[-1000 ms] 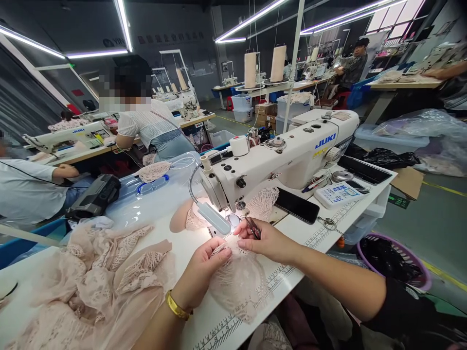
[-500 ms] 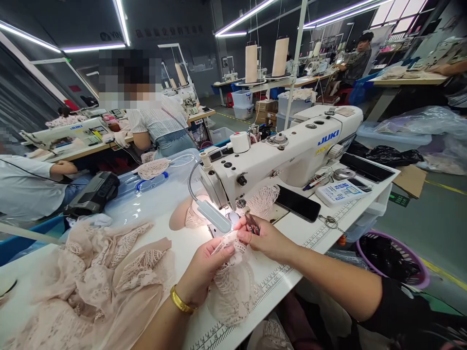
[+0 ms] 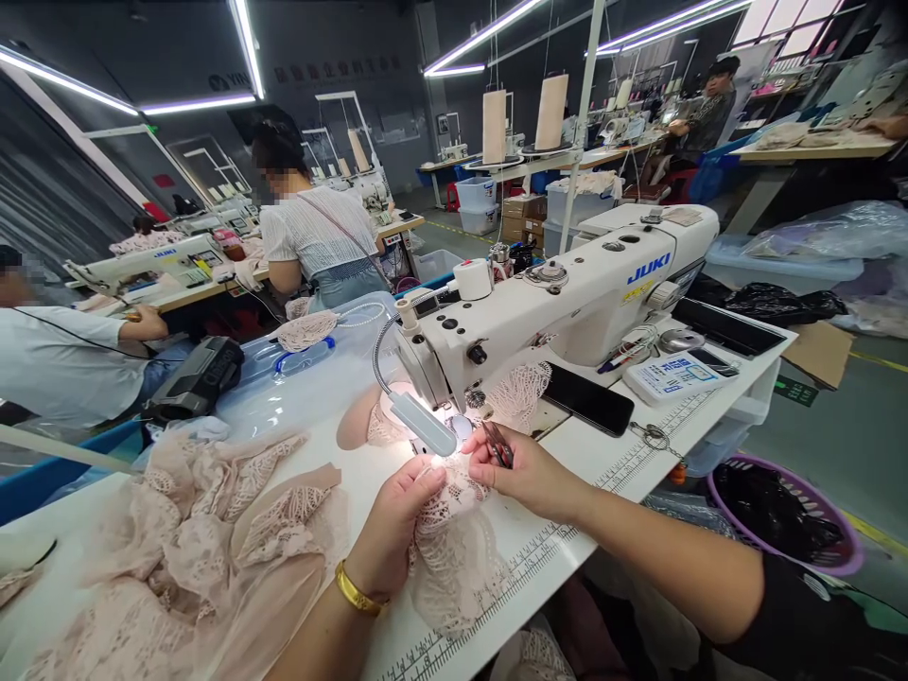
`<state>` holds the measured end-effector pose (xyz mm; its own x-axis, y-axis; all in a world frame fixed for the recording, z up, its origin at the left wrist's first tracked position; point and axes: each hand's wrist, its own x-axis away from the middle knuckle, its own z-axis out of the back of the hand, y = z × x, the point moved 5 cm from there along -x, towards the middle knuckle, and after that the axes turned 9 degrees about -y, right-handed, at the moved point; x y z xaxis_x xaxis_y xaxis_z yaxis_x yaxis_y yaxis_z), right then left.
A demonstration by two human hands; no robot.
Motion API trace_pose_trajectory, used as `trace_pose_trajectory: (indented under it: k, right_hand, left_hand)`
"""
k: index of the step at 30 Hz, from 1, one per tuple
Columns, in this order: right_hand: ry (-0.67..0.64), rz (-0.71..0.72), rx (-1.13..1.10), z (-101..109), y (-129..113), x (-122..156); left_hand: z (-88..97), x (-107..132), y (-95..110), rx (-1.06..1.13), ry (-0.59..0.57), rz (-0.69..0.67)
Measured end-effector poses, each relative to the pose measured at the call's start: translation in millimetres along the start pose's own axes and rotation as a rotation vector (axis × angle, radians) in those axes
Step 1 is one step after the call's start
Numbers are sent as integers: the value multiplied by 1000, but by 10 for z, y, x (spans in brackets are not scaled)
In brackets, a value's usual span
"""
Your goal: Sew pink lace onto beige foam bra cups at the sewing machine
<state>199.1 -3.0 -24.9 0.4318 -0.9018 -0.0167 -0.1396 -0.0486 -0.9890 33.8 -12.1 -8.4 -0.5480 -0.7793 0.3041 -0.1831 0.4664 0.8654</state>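
My left hand (image 3: 401, 501) pinches the upper edge of a pale pink lace piece (image 3: 461, 558), whose lower part drapes over the table's front. Opposite it, my right hand (image 3: 521, 473) has its thumb and forefinger on the same lace edge. Small dark thread snips (image 3: 498, 445) are also tucked in the right hand, their blades pointing up and away from the lace. Both hands are just in front of the needle area of a white sewing machine (image 3: 553, 303), under a lit lamp (image 3: 426, 424). More lace (image 3: 521, 392) lies behind the needle.
A heap of pink lace and mesh (image 3: 184, 549) covers the table's left side. A black phone (image 3: 585, 397), a white box (image 3: 673, 376) and a key ring (image 3: 654, 435) lie right of the machine. A purple basket (image 3: 787, 511) stands on the floor. Co-workers sit beyond.
The lace edge between my hands has turned, showing more of its patterned face. Both hands stay close together at the same spot, and the whole view has shifted slightly.
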Motion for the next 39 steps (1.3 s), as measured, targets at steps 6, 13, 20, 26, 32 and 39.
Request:
trace_pose_trajectory:
  k: [6, 13, 20, 26, 32, 39]
  right_hand:
    - [-2, -26, 16, -15, 5, 4]
    - [21, 85, 191, -25, -45, 34]
    - [63, 436, 574, -174, -260, 149]
    - [84, 465, 663, -211, -204, 134]
    - [78, 388, 541, -174, -237, 111]
    - [74, 198, 369, -103, -237, 81]
  left_hand:
    - [30, -2, 27, -55, 51, -22]
    - [57, 14, 22, -136, 67, -33]
    - [35, 18, 15, -285, 70, -80]
    - [21, 31, -2, -332, 70, -82]
    - [18, 35, 27, -431, 90, -85]
    - [8, 62, 22, -475, 119, -62]
